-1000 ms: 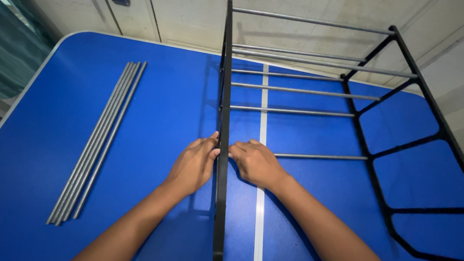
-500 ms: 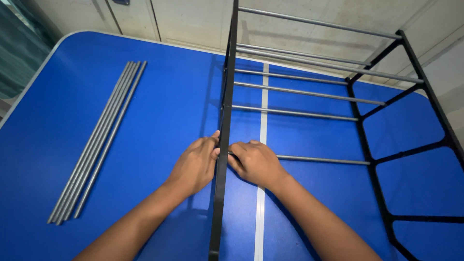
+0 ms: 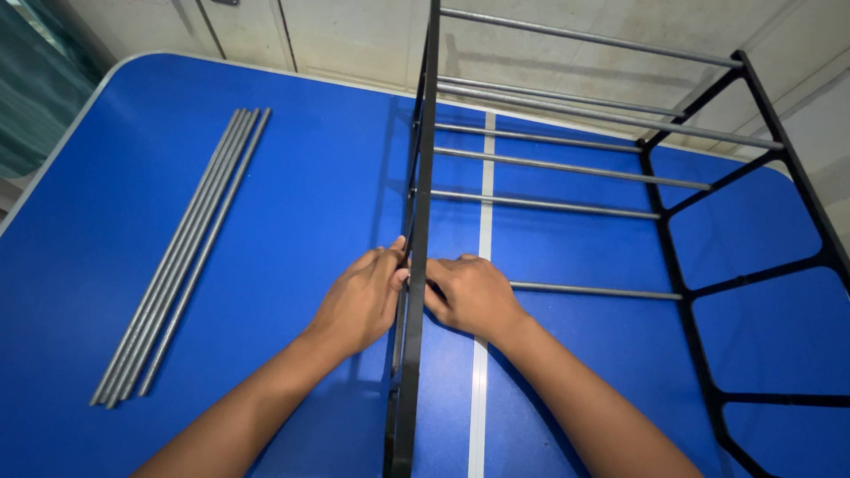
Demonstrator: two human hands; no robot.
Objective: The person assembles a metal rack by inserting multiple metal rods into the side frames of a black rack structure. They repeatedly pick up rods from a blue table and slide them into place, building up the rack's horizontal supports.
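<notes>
A black metal rack frame (image 3: 419, 177) stands on a blue table (image 3: 301, 195), with a second black side frame (image 3: 699, 354) on the right. Several grey rods (image 3: 567, 168) run between the two frames. My left hand (image 3: 359, 296) presses against the left side of the near frame's upright. My right hand (image 3: 469, 294) is on the other side of that upright, closed around the end of the lowest grey rod (image 3: 593, 290) where it meets the frame. The fingertips of both hands are hidden behind the upright.
A bundle of several loose grey rods (image 3: 181, 257) lies on the table's left part. A white stripe (image 3: 482, 265) runs down the table's middle. Beyond the far edge is a pale tiled floor (image 3: 354, 35); a dark curtain (image 3: 35, 80) hangs at the left.
The hands stay at the same joint on the upright. The view has shifted slightly, and the frame appears a little more to the right.
</notes>
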